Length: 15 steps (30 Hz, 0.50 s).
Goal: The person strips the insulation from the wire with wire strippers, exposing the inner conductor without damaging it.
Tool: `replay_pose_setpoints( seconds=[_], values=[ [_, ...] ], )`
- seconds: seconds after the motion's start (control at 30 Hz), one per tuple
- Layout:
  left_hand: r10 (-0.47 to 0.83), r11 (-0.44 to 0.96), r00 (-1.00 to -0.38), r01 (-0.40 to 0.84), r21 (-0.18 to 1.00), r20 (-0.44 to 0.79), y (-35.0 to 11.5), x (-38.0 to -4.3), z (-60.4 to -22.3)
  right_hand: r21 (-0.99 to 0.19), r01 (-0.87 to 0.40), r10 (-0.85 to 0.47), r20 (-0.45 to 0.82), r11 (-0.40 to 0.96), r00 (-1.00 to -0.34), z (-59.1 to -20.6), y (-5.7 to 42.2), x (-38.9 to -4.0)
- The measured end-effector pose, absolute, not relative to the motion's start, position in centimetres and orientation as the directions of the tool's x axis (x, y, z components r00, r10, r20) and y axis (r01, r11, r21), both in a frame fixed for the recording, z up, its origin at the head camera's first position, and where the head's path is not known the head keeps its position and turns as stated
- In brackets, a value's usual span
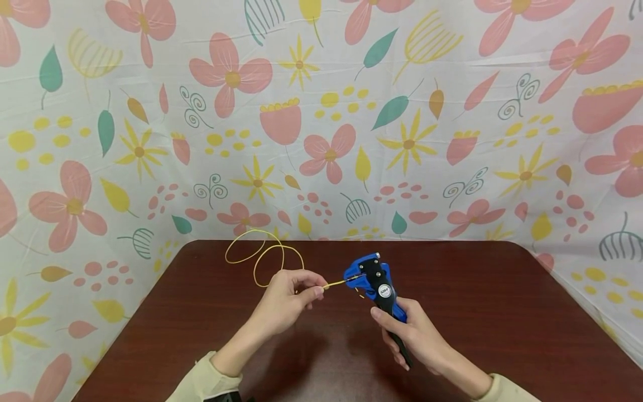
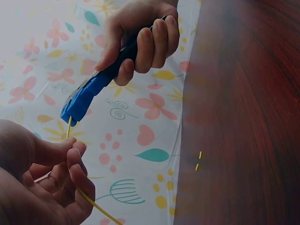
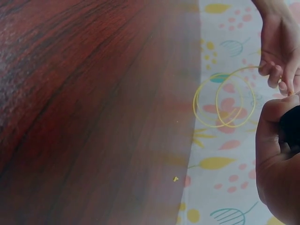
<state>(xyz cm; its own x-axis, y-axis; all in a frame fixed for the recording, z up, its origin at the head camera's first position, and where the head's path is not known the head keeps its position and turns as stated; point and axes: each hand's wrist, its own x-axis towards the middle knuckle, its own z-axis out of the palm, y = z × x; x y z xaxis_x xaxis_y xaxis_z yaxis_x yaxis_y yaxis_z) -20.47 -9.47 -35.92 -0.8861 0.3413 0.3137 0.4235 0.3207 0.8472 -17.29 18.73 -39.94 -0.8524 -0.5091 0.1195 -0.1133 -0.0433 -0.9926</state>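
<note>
My left hand (image 1: 288, 298) pinches a thin yellow wire (image 1: 335, 283) between thumb and fingers, close to its end. That end runs into the mouth of a blue-and-black wire stripper (image 1: 384, 290), so its tip is partly hidden. The stripper is held up at a tilt above the table by my right hand (image 1: 419, 335), whose fingers wrap its handles. In the left wrist view, the wire enters the blue head of the stripper (image 2: 89, 96). From behind my left hand the rest of the wire hangs in loose loops, also visible in the right wrist view.
Small yellow bits (image 2: 200, 154) lie on the dark wooden table (image 1: 477, 290), and another small yellow piece (image 3: 176, 179) shows near its far edge. Behind the table hangs a white floral cloth (image 1: 331, 111), which also runs along both sides.
</note>
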Motion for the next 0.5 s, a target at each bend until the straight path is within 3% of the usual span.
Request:
replay_pose_setpoints(
  seconds=[0.5],
  values=[
    [0.344,0.315,-0.879,0.438,0.842,0.329,-9.48,-20.64,-35.86,-0.994,-0.107,-0.493,0.11,-0.033,-0.863,-39.65,18.42,-17.34]
  ],
)
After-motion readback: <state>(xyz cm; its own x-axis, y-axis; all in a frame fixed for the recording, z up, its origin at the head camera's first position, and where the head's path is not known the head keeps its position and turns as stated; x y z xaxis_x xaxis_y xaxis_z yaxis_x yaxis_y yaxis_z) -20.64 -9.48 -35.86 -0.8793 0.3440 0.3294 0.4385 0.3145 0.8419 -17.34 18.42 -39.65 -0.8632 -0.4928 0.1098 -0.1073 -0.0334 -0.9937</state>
